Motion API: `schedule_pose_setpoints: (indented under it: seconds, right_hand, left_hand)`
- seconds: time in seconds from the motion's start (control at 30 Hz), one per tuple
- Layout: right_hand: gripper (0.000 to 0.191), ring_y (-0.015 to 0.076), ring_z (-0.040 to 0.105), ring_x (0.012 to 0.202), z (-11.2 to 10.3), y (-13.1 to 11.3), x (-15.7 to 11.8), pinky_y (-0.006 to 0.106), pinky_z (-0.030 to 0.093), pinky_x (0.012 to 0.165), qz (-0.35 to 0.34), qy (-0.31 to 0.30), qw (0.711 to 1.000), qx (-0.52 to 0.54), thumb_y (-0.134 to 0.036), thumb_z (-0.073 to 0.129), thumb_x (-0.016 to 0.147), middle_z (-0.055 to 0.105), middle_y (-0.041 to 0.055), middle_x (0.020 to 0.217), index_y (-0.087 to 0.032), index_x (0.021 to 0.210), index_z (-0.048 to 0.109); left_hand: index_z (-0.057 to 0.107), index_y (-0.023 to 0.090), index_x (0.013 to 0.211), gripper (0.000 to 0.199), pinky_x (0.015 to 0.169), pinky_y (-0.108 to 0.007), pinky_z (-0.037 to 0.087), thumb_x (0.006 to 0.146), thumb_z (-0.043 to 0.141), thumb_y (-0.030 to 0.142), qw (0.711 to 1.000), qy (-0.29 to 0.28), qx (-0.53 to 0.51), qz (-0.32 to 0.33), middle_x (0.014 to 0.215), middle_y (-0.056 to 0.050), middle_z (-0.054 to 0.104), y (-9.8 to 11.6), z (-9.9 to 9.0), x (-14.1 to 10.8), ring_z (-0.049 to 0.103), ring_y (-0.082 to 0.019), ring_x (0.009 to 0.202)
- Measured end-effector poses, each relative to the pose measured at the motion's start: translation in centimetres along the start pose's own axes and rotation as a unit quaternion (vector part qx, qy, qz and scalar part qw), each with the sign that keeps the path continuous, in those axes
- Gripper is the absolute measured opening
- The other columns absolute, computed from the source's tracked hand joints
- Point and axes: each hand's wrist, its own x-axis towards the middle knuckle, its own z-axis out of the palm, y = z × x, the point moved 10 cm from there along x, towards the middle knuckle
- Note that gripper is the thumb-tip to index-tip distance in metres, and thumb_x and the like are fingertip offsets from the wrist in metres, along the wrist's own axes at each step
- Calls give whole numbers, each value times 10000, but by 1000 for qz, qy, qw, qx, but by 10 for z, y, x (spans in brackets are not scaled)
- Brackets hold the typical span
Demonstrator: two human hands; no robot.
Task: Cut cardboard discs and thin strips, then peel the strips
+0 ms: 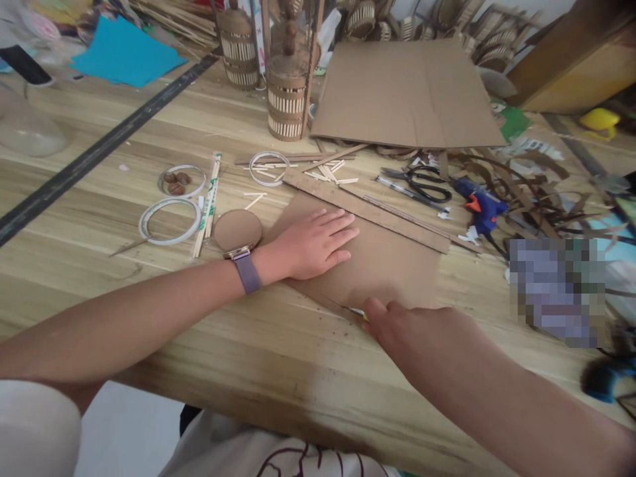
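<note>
My left hand (318, 244) lies flat with its fingers spread on a brown cardboard sheet (397, 265). At the sheet's near edge, my right hand (397, 324) is closed around a yellow-handled craft knife (358, 313). The knife's blade points left and touches or nearly touches the cardboard. A long cardboard strip (368, 211) rests across the far side of the sheet. Beside my left wrist sits a round cardboard disc (238, 229).
Black scissors (430, 184) and a blue glue gun (481, 204) lie at the right, near tangled brown strips (541, 192). Tape rings (144, 224) are at the left. Behind stand small lantern-like models (287, 99) and a large cardboard sheet (407, 93).
</note>
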Motion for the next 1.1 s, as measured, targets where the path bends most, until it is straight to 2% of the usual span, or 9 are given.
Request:
schedule_pose_setpoints:
  seconds: [0.03,0.13,0.23,0.33,0.53,0.67,0.8,0.93,1.1]
  right_hand:
    - [293,214,673,579,1,-1,0,289,438,487,-3,-35,998,-51,41,575,767,712,79,790,-200,919,640]
    - [312,197,678,527,9,3,-3,260,373,428,6,-112,986,-126,50,596,751,704,45,733,-188,949,633]
    - [326,220,706,528,14,8,-8,248,251,386,0,-114,984,-137,61,574,775,683,23,670,-185,984,620]
    - [342,247,733,574,22,12,-13,251,156,388,1,-142,979,-144,80,556,783,695,33,707,-182,995,611]
    - [384,260,759,665,22,14,-16,258,117,396,21,-188,971,-144,77,556,797,714,50,782,-190,1070,599]
    - [366,230,751,631,27,19,-18,255,107,387,22,-184,972,-144,74,578,776,714,44,758,-184,1034,601]
    - [413,199,720,554,27,22,-22,261,122,387,0,-132,979,-153,88,592,728,688,9,694,-192,1031,594]
    - [420,174,686,490,27,29,-31,259,202,402,-11,-100,988,-118,96,555,715,678,-13,660,-197,1014,593]
    - [361,135,640,455,25,40,-45,230,274,424,-12,-47,996,-80,14,605,747,659,-31,655,-212,1027,584]
  left_hand:
    - [450,108,1471,511,1229,-428,188,1051,395,394,1000,-1,-1,0,1589,-131,367,0,0,0,276,-261,1492]
    - [447,105,1473,514,1230,-433,190,1053,389,393,1000,-6,-4,-1,1590,-134,363,0,0,0,271,-264,1494]
    - [446,109,1473,510,1228,-435,198,1053,385,393,1000,-7,0,0,1590,-133,364,1,0,0,274,-265,1493]
    - [447,110,1471,508,1226,-433,208,1052,390,391,1000,-4,6,2,1587,-134,368,1,-1,0,283,-266,1490]
    - [455,98,1466,509,1223,-452,219,1054,382,387,1000,3,13,12,1578,-147,379,2,-1,-1,291,-277,1485]
    - [445,105,1473,512,1224,-450,219,1053,385,391,1000,-5,11,6,1582,-144,375,2,-1,-1,287,-272,1487]
    - [441,102,1475,515,1225,-448,217,1055,378,392,1000,-9,15,6,1585,-142,370,2,0,-1,286,-276,1487]
    - [444,106,1471,512,1225,-448,214,1054,374,394,1000,-2,19,10,1585,-139,372,2,0,-1,286,-278,1487]
    - [442,97,1473,518,1223,-462,222,1055,372,393,1000,1,20,15,1582,-152,373,2,-1,-2,291,-283,1484]
